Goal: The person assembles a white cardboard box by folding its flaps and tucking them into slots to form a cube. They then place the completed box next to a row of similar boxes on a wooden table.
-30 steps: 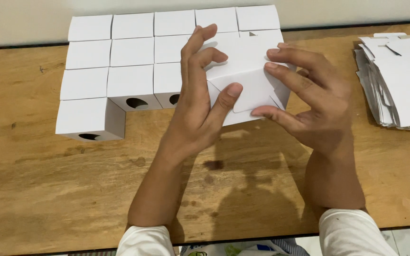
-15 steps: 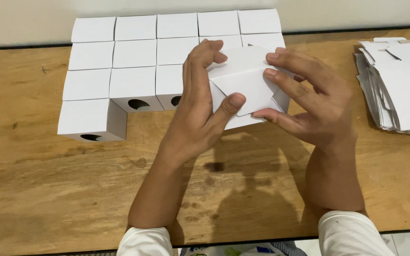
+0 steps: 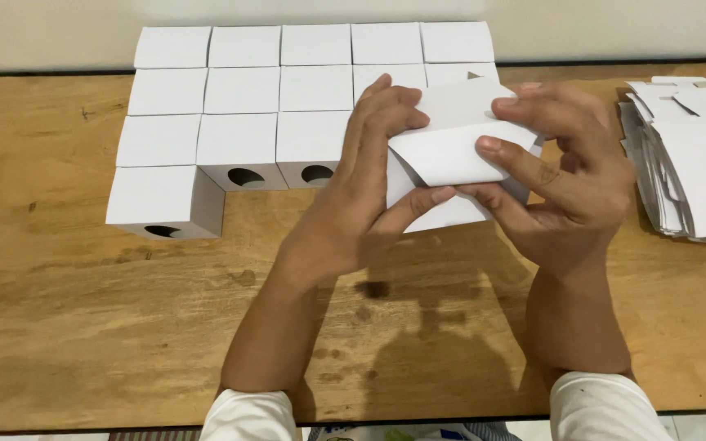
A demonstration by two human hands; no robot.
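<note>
A small white cardboard box (image 3: pixel 451 155) is held up above the brown wooden table (image 3: pixel 83 327). It is gripped by the left hand (image 3: pixel 361 196) and the right hand (image 3: pixel 565 180), fingers curled around its flaps so they can be bent. Finished white boxes (image 3: pixel 288 90) are lined up in rows behind, and flat white cardboard sheets (image 3: pixel 688 155) are stacked within reach on the right.

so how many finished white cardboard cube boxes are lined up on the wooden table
15 visible: five in the back row, five in the second, three in the third, one in front, one partly behind the hands. More may be hidden.
</note>
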